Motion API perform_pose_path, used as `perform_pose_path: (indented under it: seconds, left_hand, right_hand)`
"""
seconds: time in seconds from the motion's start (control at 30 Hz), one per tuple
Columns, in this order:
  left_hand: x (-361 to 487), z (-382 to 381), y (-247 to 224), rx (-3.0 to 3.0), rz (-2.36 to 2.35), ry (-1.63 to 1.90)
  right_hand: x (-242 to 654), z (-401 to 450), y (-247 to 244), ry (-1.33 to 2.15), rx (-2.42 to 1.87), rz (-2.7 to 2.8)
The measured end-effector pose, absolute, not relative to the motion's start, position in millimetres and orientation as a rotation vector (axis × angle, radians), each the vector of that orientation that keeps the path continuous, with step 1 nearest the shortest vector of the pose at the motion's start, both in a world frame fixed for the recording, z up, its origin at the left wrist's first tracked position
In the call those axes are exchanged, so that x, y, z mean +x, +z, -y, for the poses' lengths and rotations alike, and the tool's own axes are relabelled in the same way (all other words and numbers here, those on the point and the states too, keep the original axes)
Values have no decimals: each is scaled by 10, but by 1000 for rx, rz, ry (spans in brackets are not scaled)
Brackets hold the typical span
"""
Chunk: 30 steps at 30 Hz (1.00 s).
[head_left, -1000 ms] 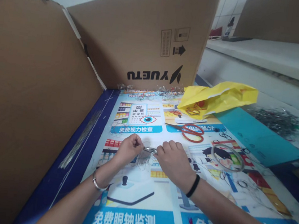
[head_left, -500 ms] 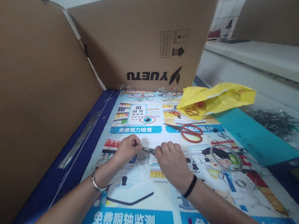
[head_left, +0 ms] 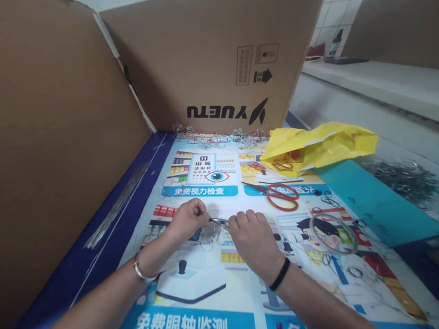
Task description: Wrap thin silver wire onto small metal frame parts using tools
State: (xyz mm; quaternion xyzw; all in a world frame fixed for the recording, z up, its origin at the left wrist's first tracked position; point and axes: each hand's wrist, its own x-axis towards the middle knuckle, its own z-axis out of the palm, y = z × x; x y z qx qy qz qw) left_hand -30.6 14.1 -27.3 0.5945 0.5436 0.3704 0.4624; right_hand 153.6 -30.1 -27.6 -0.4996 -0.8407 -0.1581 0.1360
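Your left hand (head_left: pixel 188 219) sits at the centre of the frame, thumb and forefinger pinched together, apparently on a thin wire piece (head_left: pixel 210 234) whose fine loops spread just below the fingertips. Your right hand (head_left: pixel 255 239), just right of centre, is clamped round the handles of small metal pliers (head_left: pixel 219 221), their tip meeting your left fingers.

The wire looks very light, springy and easily bent out of shape; pinch it close to the pliers' tip, and grip the smooth, rigid pliers well back on the handles.

You work on a flat printed sheet (head_left: pixel 239 292) over blue cloth (head_left: pixel 66 274). Red-handled scissors (head_left: pixel 268 189) lie above your right hand, a yellow bag (head_left: pixel 321 145) at upper right. Cardboard panels (head_left: pixel 208 61) stand across the upper left, and a white counter (head_left: pixel 392 92) fills the upper right.
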Motion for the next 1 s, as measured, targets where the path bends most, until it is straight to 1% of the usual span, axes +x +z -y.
perform_pose_path:
  seconds: [0.33, 0.67, 1.0]
  left_hand:
    - [-269, -117, -202, 1448, -1328, 939]
    - [-298, -128, -229, 1529, -1411, 914]
    - [-303, -176, -252, 1476, -1465, 915]
  right_hand:
    - [1547, 280, -224, -359, -1499, 2445]
    - [1515, 335, -119, -603, -1408, 2492]
    - [1448, 336, -166, -657, -1449, 2444]
